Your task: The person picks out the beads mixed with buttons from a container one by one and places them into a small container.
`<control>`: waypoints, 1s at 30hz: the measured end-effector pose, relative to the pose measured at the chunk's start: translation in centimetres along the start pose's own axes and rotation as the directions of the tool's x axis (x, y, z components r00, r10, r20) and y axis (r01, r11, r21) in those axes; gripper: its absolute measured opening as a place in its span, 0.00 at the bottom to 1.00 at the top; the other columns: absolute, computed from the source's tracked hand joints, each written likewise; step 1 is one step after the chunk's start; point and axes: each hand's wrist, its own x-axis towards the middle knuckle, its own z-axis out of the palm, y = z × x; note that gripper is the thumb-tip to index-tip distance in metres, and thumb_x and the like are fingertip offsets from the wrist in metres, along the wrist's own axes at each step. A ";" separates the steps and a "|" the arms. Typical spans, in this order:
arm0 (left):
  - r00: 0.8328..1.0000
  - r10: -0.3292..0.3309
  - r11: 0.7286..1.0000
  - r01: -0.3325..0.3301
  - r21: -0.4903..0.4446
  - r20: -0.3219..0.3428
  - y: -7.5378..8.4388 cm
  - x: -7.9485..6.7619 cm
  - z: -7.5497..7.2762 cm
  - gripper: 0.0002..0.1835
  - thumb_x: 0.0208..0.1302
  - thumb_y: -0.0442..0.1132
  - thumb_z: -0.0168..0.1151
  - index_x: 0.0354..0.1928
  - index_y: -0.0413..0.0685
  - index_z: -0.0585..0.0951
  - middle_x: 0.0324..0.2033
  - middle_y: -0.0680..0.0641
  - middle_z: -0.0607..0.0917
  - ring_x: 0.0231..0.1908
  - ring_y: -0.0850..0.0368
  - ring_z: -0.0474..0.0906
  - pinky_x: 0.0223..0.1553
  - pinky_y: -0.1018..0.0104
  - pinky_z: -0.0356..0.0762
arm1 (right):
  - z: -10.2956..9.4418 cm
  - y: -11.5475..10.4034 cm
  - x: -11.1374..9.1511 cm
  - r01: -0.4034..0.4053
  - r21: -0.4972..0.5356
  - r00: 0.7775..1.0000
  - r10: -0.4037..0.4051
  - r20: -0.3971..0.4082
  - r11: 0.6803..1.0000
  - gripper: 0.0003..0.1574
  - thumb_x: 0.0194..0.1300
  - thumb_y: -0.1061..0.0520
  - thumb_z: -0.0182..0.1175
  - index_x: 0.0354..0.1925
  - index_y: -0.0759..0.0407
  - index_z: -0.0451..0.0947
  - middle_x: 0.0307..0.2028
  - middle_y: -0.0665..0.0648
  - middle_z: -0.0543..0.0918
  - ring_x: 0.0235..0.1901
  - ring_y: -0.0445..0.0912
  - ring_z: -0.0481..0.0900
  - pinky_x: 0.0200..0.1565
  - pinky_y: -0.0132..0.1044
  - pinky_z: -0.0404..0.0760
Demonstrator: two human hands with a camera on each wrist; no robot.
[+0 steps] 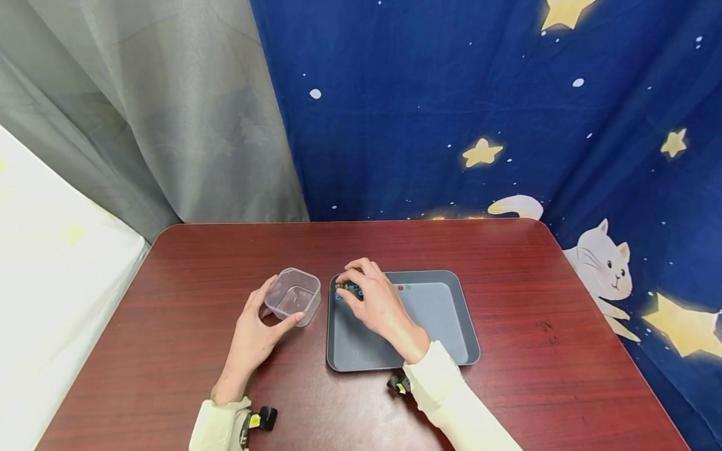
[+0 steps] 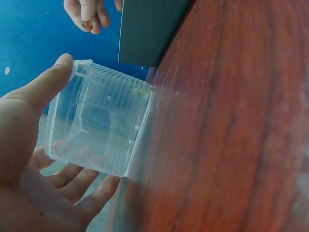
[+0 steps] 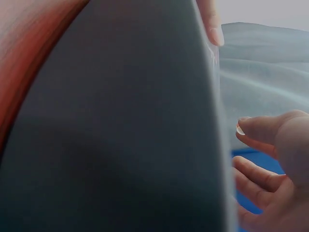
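My left hand (image 1: 256, 335) grips a clear plastic container (image 1: 309, 311) with thumb and fingers on opposite sides. The container stands open-topped, left of the grey tray (image 1: 350, 357). Over the tray's back left corner, my right hand (image 1: 380, 304) pinches a small, shiny amber piece (image 2: 87, 23) between thumb and forefinger. Its exact kind I cannot tell. Beneath that hand lie several small coloured pieces, a blue one (image 1: 338, 297) among them. Near the tray's back wall are a red piece (image 1: 400, 287) and a green piece (image 1: 408, 287).
Both things stand on a reddish-brown wooden table (image 1: 536, 300). The tray has a raised rim that fills much of the right wrist view. Behind the table hang a grey curtain (image 1: 197, 125) and a blue starry curtain (image 1: 395, 125).
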 end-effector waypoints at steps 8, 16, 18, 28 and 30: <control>1.000 0.007 1.000 -0.007 0.001 -0.004 0.0 -0.1 0.0 0.50 0.58 0.49 0.80 0.80 0.59 0.64 0.67 0.45 0.74 0.60 0.46 0.83 0.55 0.84 0.75 | 0.3 -0.3 0.0 0.017 -0.004 1.000 -0.017 0.013 1.000 0.10 0.72 0.50 0.67 0.51 0.47 0.86 0.58 0.50 0.80 0.56 0.47 0.78 0.57 0.46 0.81; 1.000 0.003 1.000 -0.003 0.000 -0.004 0.2 -0.1 0.0 0.50 0.58 0.50 0.80 0.80 0.61 0.64 0.67 0.45 0.74 0.61 0.45 0.83 0.56 0.82 0.76 | 0.5 -0.5 0.1 0.029 -0.031 1.000 -0.029 0.003 0.999 0.10 0.73 0.50 0.67 0.51 0.45 0.86 0.57 0.47 0.79 0.56 0.44 0.77 0.56 0.44 0.82; 1.000 -0.001 1.000 0.001 -0.003 -0.002 0.2 -0.1 0.0 0.50 0.58 0.50 0.80 0.80 0.62 0.64 0.67 0.45 0.74 0.61 0.45 0.82 0.56 0.82 0.76 | 0.6 -0.6 0.1 0.032 -0.035 0.999 -0.032 0.003 0.999 0.10 0.72 0.50 0.67 0.51 0.45 0.86 0.57 0.47 0.79 0.56 0.44 0.78 0.55 0.44 0.82; 1.000 0.001 1.000 -0.001 -0.012 -0.003 0.1 -0.1 0.0 0.50 0.58 0.49 0.80 0.80 0.60 0.64 0.67 0.45 0.73 0.60 0.46 0.83 0.54 0.84 0.76 | 0.7 -0.7 0.2 0.055 -0.019 0.998 -0.055 -0.005 0.998 0.11 0.72 0.50 0.67 0.51 0.47 0.86 0.57 0.49 0.79 0.56 0.45 0.78 0.59 0.44 0.80; 1.000 0.003 1.000 -0.003 -0.016 -0.003 0.2 0.0 0.0 0.50 0.58 0.48 0.80 0.80 0.59 0.64 0.67 0.45 0.73 0.60 0.46 0.83 0.55 0.84 0.76 | 0.6 -0.7 0.3 0.056 -0.019 0.998 -0.056 -0.004 0.998 0.11 0.73 0.51 0.67 0.51 0.47 0.86 0.57 0.48 0.79 0.56 0.45 0.78 0.59 0.44 0.80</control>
